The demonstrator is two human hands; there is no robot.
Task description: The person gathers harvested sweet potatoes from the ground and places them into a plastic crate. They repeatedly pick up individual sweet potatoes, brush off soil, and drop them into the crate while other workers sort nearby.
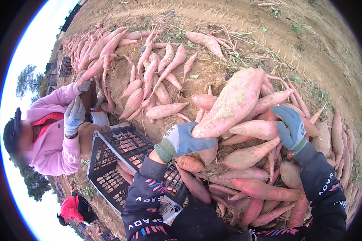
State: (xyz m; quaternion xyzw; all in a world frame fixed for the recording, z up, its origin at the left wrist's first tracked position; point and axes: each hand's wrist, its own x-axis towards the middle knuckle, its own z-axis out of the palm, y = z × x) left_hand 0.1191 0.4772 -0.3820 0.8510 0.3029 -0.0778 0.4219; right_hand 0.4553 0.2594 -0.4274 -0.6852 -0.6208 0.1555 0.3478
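Observation:
My left hand (188, 140), in a blue-grey work glove with a green cuff, grips the lower end of a large, soil-dusted sweet potato (233, 101) raised above the pile. My right hand (289, 126), gloved alike, has its curled fingers at the tip of a smaller sweet potato (255, 129); the glove hides whether they close on it. Below both hands lies a heap of pink sweet potatoes (265, 189). Left of my left forearm stands a tilted black plastic crate (108, 177) with some sweet potatoes inside, partly hidden by my sleeve.
A person in a pink top (54, 120) sits at the left, a gloved hand by a long sweet potato (93, 72). A person in red (71, 208) bends farther off. Loose sweet potatoes (166, 110) lie on sandy soil ahead, with vine scraps and more crates (65, 67) beyond.

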